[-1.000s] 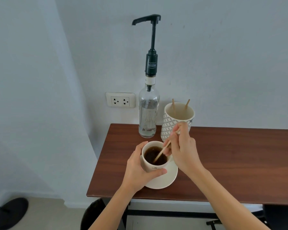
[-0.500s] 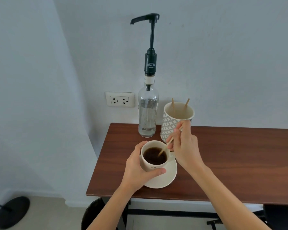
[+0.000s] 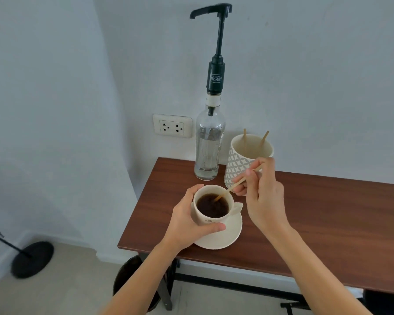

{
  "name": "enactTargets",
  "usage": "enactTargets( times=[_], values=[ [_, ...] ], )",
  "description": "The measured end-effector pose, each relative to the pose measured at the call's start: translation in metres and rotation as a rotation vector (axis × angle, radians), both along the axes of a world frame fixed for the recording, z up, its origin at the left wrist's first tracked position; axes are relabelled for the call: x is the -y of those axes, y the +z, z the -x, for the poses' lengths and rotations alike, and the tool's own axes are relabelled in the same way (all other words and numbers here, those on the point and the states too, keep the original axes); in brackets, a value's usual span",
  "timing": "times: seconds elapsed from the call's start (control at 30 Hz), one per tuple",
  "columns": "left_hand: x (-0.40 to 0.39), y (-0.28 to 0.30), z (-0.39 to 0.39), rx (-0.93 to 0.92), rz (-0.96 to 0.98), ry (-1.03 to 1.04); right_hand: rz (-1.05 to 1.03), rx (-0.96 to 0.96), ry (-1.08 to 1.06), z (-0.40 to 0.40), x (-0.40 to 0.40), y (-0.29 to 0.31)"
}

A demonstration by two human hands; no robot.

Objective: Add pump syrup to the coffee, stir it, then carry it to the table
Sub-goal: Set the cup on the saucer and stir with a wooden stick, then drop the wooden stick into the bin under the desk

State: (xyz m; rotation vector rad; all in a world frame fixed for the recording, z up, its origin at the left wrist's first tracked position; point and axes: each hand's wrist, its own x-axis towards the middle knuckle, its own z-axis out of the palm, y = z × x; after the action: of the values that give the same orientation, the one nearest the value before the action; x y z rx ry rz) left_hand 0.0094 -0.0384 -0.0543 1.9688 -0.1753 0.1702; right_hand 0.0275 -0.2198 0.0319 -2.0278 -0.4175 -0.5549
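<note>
A cream coffee cup (image 3: 205,220) full of dark coffee sits on a matching saucer (image 3: 228,235) near the left end of a brown wooden table (image 3: 328,219). My left hand (image 3: 189,221) wraps around the cup's left side. My right hand (image 3: 263,196) pinches a thin wooden stir stick (image 3: 234,186) whose lower tip dips into the coffee at the cup's far right. Behind the cup stands a clear glass syrup bottle (image 3: 208,146) with a tall dark pump (image 3: 216,48), its spout pointing left.
A patterned holder cup (image 3: 237,162) with two more wooden sticks stands right of the bottle, just behind my right hand. A wall socket (image 3: 172,126) is left of the bottle. A dark bin (image 3: 132,280) and a black stand base (image 3: 31,260) are on the floor.
The stick's tip has shifted from the cup's near left toward its far right, and my right hand has risen slightly. My left hand keeps its hold on the cup.
</note>
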Motion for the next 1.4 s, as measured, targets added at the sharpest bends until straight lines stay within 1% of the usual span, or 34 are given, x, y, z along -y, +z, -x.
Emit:
enactTargets(
  times=[0.07,0.13,0.2,0.27,0.37,0.43,0.53,0.63,0.73,0.83,0.93,1.07,1.13,1.3,1.4],
  values=[
    [0.001,0.0,0.0,-0.008,-0.003,0.004,0.007,0.027,0.016,0.001,0.002,0.004],
    [0.001,0.001,0.002,-0.006,-0.007,-0.008,-0.01,0.061,-0.017,0.001,0.004,0.009],
    [0.0,0.004,0.005,-0.008,0.022,-0.005,-0.084,0.053,-0.082,0.003,0.004,0.013],
    [-0.006,0.01,0.01,-0.001,0.069,0.048,-0.214,0.016,-0.128,0.006,0.004,0.018],
    [-0.033,0.023,0.011,0.056,0.125,0.207,-0.509,-0.021,-0.123,0.016,-0.005,0.032],
    [-0.066,0.026,0.008,0.113,0.18,0.332,-0.673,-0.053,-0.097,0.023,-0.021,0.041],
    [-0.138,0.018,0.0,0.202,0.214,0.53,-0.779,-0.087,-0.082,0.036,-0.07,0.044],
    [-0.219,0.002,-0.015,0.142,0.184,0.654,-0.729,-0.091,-0.097,0.052,-0.14,0.03],
    [-0.284,-0.015,-0.037,0.058,0.128,0.707,-0.6,-0.109,-0.116,0.059,-0.217,0.0],
    [-0.32,-0.021,-0.065,0.009,0.096,0.739,-0.415,-0.189,-0.17,0.061,-0.285,-0.039],
    [-0.336,-0.032,-0.094,-0.005,0.06,0.691,-0.27,-0.313,-0.168,0.061,-0.335,-0.085],
    [-0.333,-0.048,-0.116,-0.083,0.066,0.656,-0.033,-0.44,-0.187,0.055,-0.364,-0.155],
    [-0.332,-0.055,-0.124,-0.095,0.064,0.655,0.034,-0.507,-0.21,0.047,-0.365,-0.187],
    [-0.333,-0.068,-0.138,-0.112,0.057,0.665,0.046,-0.695,-0.247,0.028,-0.367,-0.246],
    [-0.333,-0.068,-0.139,-0.099,0.066,0.66,0.017,-0.796,-0.265,0.025,-0.368,-0.26]
  ],
)
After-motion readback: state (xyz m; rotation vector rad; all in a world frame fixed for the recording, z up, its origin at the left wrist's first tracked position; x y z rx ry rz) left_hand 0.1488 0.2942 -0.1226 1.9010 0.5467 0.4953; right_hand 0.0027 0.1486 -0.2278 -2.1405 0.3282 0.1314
